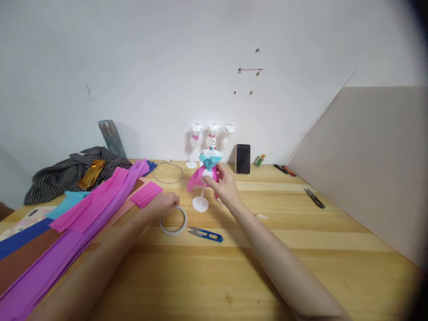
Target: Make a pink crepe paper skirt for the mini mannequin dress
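A small white mannequin (209, 163), wrapped in teal and pink, tilts between the right fingers (214, 183); a white tape roll (185, 220) sits just below the left fingers (174, 199).

Two human arms, bare along the whole visible length. Left forearm (110, 258): near left, slim, smooth outline, narrows to a thin wrist, wider toward the bottom edge. Left hand (163, 205): bare, small, compact, rounded knuckles; nails too small to tell. Right forearm (274, 254): near right, also bare, long even taper, thicker toward the elbow end, slim at the wrist, edges smooth. Right hand (228, 185): bare, slender, narrow fingers, thumb (210, 181) with a rounded tip; finer skin detail blurred.
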Motion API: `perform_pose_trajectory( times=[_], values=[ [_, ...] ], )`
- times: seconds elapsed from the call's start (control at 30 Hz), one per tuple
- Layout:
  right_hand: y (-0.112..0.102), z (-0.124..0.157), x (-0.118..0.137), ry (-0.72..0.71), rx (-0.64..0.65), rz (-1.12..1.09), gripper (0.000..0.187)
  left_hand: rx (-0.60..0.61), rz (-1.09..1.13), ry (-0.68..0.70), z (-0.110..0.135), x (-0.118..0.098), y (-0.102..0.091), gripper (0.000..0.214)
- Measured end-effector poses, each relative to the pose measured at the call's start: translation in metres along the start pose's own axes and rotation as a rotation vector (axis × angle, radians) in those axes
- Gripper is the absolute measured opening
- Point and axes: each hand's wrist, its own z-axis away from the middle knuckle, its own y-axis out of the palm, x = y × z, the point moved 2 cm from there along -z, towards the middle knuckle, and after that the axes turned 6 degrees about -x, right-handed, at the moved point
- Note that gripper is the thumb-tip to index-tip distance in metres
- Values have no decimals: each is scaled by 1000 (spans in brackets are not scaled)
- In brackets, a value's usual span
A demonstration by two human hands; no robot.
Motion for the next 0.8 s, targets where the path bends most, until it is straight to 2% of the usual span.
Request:
perform_pose_trajectory(
  times=[0.07,0.13,0.27,0.33,0.37,0.43,0.53,0.57,0.67,0.8],
  values=[
    [-1,0,2,0,12,-13,39,-10,0,-7,1,0,2,17],
    [-6,-1,4,-21,-54,-31,40,-8,7,-8,2,1,2,18],
    [-29,-3,25,-167,-465,-70,32,18,26,18,2,-3,-2,17],
    [-40,-1,45,-289,-566,-149,22,35,31,39,2,-7,-7,16],
    [-43,2,57,-342,-552,-187,17,43,32,50,2,-9,-10,15],
    [-42,8,79,-422,-354,-211,15,59,36,75,3,-14,-18,12],
    [-19,21,96,-396,284,-68,13,67,86,124,8,-26,-39,11],
    [-11,26,96,-405,414,4,10,29,116,139,10,-32,-48,11],
    [7,32,87,-424,581,230,22,-56,161,199,19,-51,-75,9],
    [11,32,82,-454,645,250,30,-140,243,323,28,-69,-97,11]
  ],
)
